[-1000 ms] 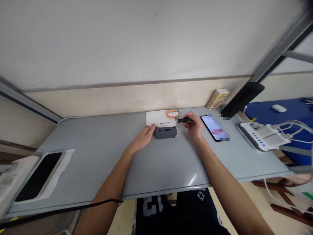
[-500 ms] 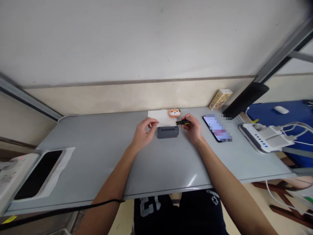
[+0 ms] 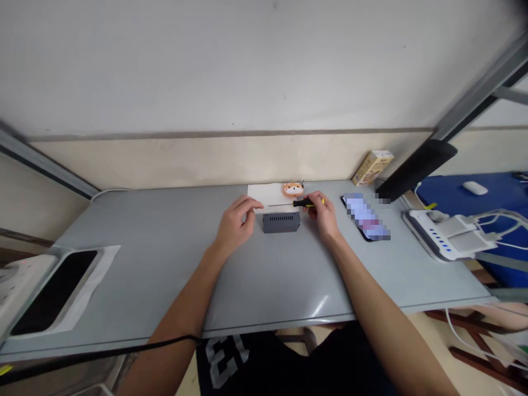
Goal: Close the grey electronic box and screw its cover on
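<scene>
My right hand [image 3: 324, 215] is closed around the black and yellow handle of a screwdriver [image 3: 303, 203]. Its thin metal shaft points left, roughly level, above the white paper. My left hand [image 3: 238, 223] is loosely curved, with the thumb apart from the fingertips. Those fingertips are close to the screwdriver's tip, and nothing shows between them. Between my hands, a dark grey box with a row of slots [image 3: 281, 223] stands on the table, just in front of the paper [image 3: 264, 192]. An orange and white animal-face case [image 3: 292, 189] rests at the paper's back right.
To the right lie a lit phone [image 3: 365, 217] and a white power strip [image 3: 439, 236] with plugged-in chargers. A small carton [image 3: 373, 168] and a black padded post [image 3: 416, 169] are behind. A dark-screened device [image 3: 58, 291] is on the grey table [image 3: 165, 231] at left.
The screwdriver has turned slightly in my right hand and its shaft now sits a little higher, above the paper. My left hand has drawn slightly left, and its thumb has moved away from the fingertips.
</scene>
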{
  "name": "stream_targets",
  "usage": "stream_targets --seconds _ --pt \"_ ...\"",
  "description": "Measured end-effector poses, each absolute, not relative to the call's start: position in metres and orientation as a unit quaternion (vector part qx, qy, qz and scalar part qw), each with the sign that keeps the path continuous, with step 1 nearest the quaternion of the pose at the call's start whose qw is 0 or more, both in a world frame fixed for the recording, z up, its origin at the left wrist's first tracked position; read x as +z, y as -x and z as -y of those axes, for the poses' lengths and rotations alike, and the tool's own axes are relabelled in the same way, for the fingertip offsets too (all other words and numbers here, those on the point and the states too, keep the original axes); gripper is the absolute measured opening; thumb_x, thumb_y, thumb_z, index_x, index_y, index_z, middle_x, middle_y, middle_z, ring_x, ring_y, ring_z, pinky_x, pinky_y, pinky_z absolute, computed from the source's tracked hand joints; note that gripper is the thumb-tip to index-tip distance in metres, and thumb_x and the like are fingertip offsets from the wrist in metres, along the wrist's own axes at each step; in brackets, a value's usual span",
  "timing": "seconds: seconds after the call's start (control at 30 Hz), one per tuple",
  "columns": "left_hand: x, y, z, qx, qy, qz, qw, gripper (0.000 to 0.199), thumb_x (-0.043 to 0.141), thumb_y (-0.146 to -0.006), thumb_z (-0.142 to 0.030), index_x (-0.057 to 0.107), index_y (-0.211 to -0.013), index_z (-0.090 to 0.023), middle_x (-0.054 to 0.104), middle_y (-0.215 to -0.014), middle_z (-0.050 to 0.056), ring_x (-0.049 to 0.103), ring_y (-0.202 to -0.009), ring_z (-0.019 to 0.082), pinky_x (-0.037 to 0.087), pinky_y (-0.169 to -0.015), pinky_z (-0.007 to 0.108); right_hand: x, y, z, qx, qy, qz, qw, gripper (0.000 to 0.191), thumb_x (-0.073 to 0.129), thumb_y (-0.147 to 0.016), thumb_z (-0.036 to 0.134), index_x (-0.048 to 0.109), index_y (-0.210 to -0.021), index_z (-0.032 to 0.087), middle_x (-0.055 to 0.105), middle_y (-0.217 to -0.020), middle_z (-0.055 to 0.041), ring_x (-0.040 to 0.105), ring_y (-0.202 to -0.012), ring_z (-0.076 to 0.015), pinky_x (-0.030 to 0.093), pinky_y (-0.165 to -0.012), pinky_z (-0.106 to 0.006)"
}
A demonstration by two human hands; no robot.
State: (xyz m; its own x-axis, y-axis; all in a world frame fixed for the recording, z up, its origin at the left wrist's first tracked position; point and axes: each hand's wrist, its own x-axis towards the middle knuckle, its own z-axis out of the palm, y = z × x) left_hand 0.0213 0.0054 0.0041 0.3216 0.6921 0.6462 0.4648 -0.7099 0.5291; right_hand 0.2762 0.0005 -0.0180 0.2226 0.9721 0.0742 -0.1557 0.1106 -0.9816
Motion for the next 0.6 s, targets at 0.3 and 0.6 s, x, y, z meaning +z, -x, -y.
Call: stream_targets --seconds 0.3,0.6 --pt "0.009 -0.012 -0.009 0.467 -0.805 -0.365 -0.001 0.031 0.046 -0.092 -0.002 0.071 -0.093 -0.021 0.068 -0.092 0.004 0.064 -0.088 0.017 0.052 -0.078 0.031 -0.020 -0.262 0.003 0.443 0.514 0.519 0.520 0.043 0.066 -0.086 0.062 0.073 -0.100 0.022 0.076 -0.086 -0.0040 0.066 -0.076 -0.0189 0.048 -0.070 -0.030" --pt "0.015 -0.023 0.002 0.486 -0.802 -0.345 -0.038 0.027 0.049 -0.091 -0.003 0.068 -0.090 -0.023 0.068 -0.088 0.004 0.062 -0.084 0.019 0.052 -0.078 0.035 -0.022 -0.261 0.003 0.462 0.513 0.505 0.519 0.039 0.068 -0.087 0.057 0.077 -0.105 0.024 0.078 -0.093 -0.0039 0.067 -0.079 -0.0166 0.049 -0.067 -0.026"
